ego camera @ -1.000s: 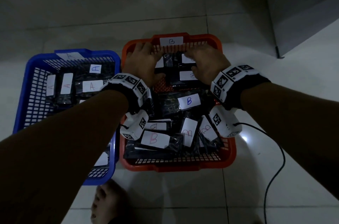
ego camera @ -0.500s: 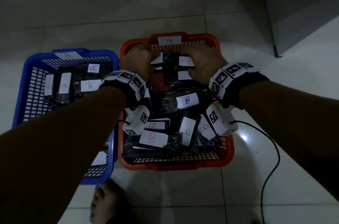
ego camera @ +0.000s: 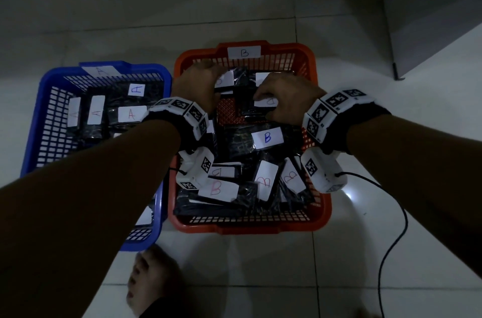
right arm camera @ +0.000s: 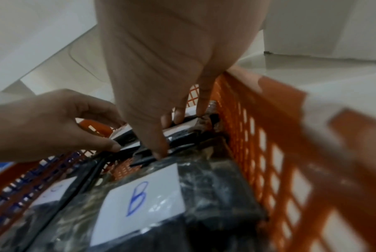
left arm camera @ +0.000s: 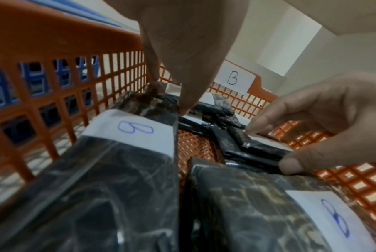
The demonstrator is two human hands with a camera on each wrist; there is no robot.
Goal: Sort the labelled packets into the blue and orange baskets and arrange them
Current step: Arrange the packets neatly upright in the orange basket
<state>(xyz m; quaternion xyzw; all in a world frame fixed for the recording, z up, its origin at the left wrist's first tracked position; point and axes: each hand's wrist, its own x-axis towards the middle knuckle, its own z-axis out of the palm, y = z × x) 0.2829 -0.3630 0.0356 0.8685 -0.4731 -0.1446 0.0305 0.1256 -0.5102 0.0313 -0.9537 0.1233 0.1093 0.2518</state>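
Note:
The orange basket [ego camera: 300, 53], tagged B, holds several black packets with white B labels [ego camera: 267, 137]. The blue basket [ego camera: 39, 109], tagged A, sits to its left with A-labelled packets [ego camera: 131, 114]. Both hands reach into the orange basket's far end. My left hand [ego camera: 202, 85] pinches a packet by the far left wall [left arm camera: 139, 102], thumb and fingers curled on it [right arm camera: 126, 134]. My right hand [ego camera: 279, 102] grips the edges of a flat packet [left arm camera: 262, 153] at the far right, fingertips [right arm camera: 159, 153] pressed down on it.
The baskets stand side by side on a pale tiled floor. A black cable [ego camera: 391, 239] trails from the right wrist across the floor at right. A bare foot [ego camera: 154, 281] rests just below the blue basket. A grey wall corner [ego camera: 396, 75] stands at far right.
My right hand has drawn slightly back and left, its fingers curling onto a far packet. My left hand stays at the far left corner. The baskets have not moved.

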